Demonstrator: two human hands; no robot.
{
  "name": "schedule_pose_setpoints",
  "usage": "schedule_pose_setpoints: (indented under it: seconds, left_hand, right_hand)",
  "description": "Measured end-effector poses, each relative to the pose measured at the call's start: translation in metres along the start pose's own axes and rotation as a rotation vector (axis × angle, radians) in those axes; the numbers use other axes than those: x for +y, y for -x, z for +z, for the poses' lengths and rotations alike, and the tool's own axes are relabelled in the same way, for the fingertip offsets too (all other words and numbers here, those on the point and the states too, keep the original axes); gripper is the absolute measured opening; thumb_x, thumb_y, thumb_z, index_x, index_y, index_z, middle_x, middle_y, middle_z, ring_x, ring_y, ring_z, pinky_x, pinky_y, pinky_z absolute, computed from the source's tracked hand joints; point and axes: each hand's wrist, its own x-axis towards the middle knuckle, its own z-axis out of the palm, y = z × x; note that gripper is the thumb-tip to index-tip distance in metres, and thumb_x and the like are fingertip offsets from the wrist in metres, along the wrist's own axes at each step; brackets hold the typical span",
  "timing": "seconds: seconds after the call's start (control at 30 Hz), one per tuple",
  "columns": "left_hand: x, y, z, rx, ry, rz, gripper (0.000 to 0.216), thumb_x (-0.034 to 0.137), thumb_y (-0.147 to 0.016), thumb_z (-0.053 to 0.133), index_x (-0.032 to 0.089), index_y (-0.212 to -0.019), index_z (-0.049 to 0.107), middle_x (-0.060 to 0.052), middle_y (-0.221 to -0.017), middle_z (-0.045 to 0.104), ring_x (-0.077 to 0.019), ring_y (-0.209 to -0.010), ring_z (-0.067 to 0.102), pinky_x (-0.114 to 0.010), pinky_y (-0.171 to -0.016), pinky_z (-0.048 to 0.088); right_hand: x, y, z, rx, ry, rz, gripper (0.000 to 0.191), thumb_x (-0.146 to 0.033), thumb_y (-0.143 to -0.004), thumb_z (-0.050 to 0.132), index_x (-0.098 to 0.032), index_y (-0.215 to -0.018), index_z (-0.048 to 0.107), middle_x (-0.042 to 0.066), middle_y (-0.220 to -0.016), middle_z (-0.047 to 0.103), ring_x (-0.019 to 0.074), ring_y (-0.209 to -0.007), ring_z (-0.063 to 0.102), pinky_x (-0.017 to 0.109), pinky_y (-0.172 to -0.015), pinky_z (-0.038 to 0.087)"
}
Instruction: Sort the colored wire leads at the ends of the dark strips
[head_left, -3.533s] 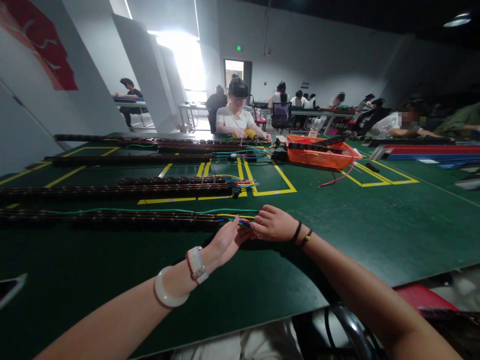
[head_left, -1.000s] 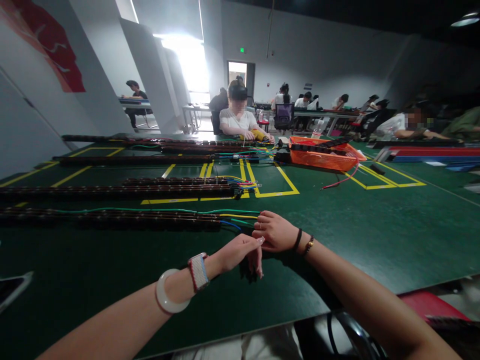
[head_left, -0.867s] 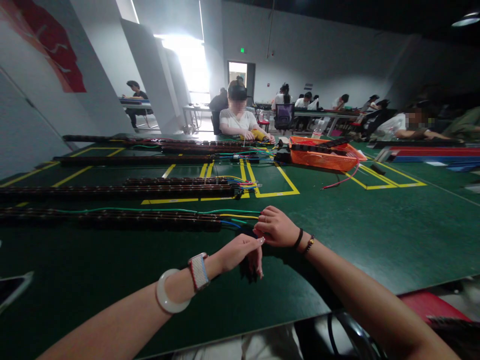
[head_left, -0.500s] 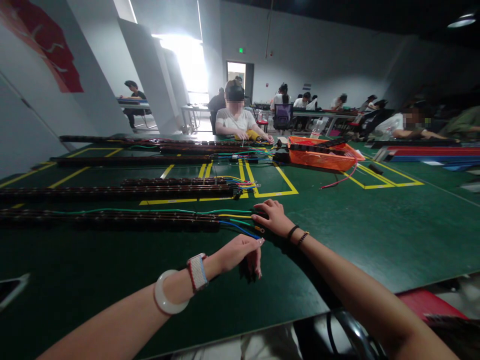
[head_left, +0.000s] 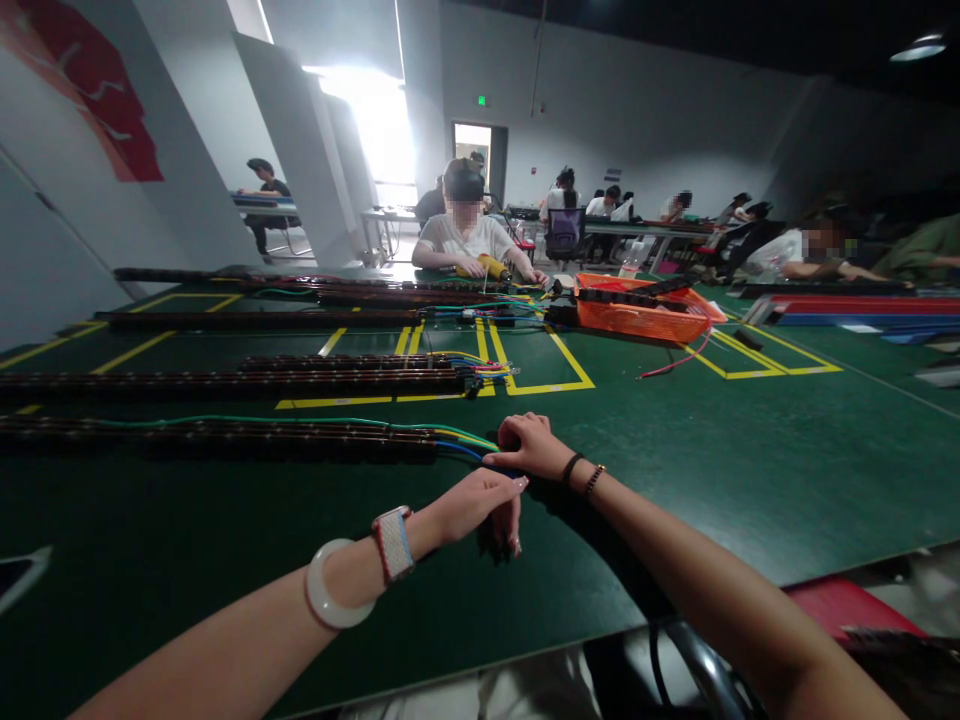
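Observation:
A long dark strip (head_left: 225,440) lies across the green table (head_left: 750,470) in front of me, with green, yellow and blue wires (head_left: 461,442) coming out of its right end. My right hand (head_left: 529,447) is closed around the free ends of those wires, just right of the strip. My left hand (head_left: 480,502) hangs a little nearer to me, wrist bent, fingers drooping together toward the table; I cannot make out anything in them. It wears a white bangle and a watch.
More dark strips with wire bundles (head_left: 480,372) lie in rows further back, among yellow floor-tape lines. An orange basket (head_left: 637,312) stands at the back right. A person (head_left: 469,235) works at the table's far side; others sit behind. A phone corner (head_left: 19,580) shows at left.
My left hand left the wires, drew back toward me and now hangs still. My right hand shifted left along the wire ends and gathered them in its fingers.

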Motion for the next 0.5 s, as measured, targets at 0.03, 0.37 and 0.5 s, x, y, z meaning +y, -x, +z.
schedule_pose_setpoints:
  seconds: [0.03,0.37,0.5]
  left_hand:
    - [0.0004,0.0,0.0,-0.001,-0.001,-0.001,0.05,0.049,-0.086,0.039,0.014,-0.055,0.057,-0.005,-0.051,0.062,-0.0154,-0.054,0.062,-0.022,-0.05,0.041]
    - [0.0018,-0.0003,0.0016,-0.003,-0.016,-0.01,0.052,0.051,-0.085,0.04,0.015,-0.053,0.057,-0.006,-0.051,0.062,-0.0142,-0.052,0.061,-0.021,-0.049,0.041]
    - [0.001,0.0,0.0012,-0.008,-0.01,-0.008,0.051,0.05,-0.086,0.039,0.015,-0.053,0.056,-0.005,-0.05,0.061,-0.015,-0.053,0.062,-0.022,-0.051,0.042]
  right_hand:
    - [-0.0013,0.0003,0.0001,-0.003,-0.022,0.003,0.047,-0.063,-0.067,0.064,-0.018,-0.079,0.059,0.0,-0.076,0.059,0.0156,-0.078,0.047,0.032,-0.078,0.027]
    - [-0.0055,-0.0025,0.0057,-0.026,-0.012,-0.021,0.038,-0.056,-0.074,0.061,-0.021,-0.088,0.065,0.002,-0.083,0.061,0.0162,-0.082,0.048,0.033,-0.078,0.026]
    - [-0.007,-0.0033,0.006,-0.038,-0.022,-0.026,0.032,-0.05,-0.073,0.065,-0.02,-0.083,0.063,0.001,-0.083,0.062,0.0162,-0.082,0.049,0.032,-0.077,0.027]
